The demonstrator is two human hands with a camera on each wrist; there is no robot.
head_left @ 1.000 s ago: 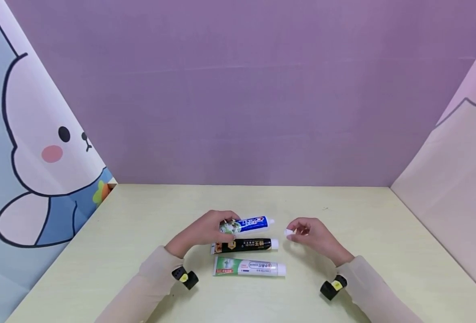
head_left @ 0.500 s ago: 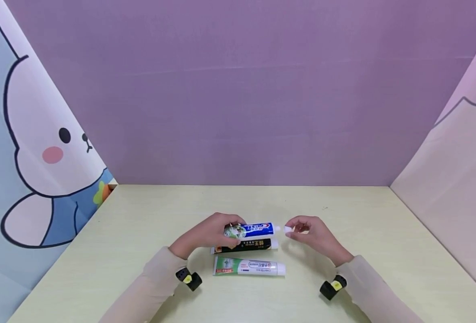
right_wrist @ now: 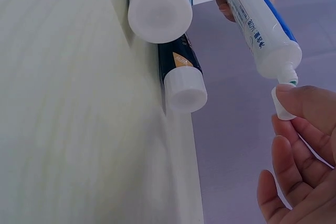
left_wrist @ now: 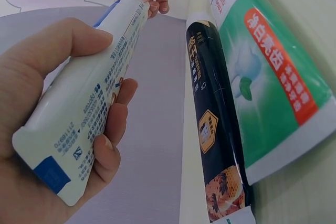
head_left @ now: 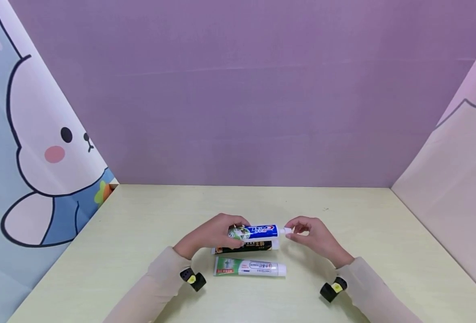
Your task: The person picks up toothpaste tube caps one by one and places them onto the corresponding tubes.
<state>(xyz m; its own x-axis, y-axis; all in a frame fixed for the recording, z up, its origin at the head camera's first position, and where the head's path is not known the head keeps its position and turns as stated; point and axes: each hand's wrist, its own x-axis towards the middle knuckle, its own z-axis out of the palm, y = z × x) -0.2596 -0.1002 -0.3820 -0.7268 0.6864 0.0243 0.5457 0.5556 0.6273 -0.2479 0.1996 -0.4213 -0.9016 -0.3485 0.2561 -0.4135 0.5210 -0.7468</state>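
My left hand (head_left: 220,231) grips a blue and white toothpaste tube (head_left: 263,231) around its body, nozzle end pointing right. In the left wrist view the thumb lies across the white back of the tube, with the fingers curled beneath. My right hand (head_left: 316,234) pinches a small white cap (right_wrist: 282,103) between thumb and fingertips. The cap is right at the bare nozzle (right_wrist: 287,73), in line with it. Below the held tube lies a black toothpaste tube (head_left: 258,246), partly covered by it in the head view. Nearer me lies a green and white toothpaste tube (head_left: 249,267).
Both lying tubes rest on the pale wooden table (head_left: 161,202) with their white caps to the right. A purple panel (head_left: 254,98) rises behind the table. A cartoon-printed cloth (head_left: 52,179) hangs on the left, and a pale cloth (head_left: 460,179) on the right.
My left hand has brought the blue and white tube rightward and slightly nearer me, over the black tube. Its nozzle has closed the gap to the cap; my right hand has barely moved.
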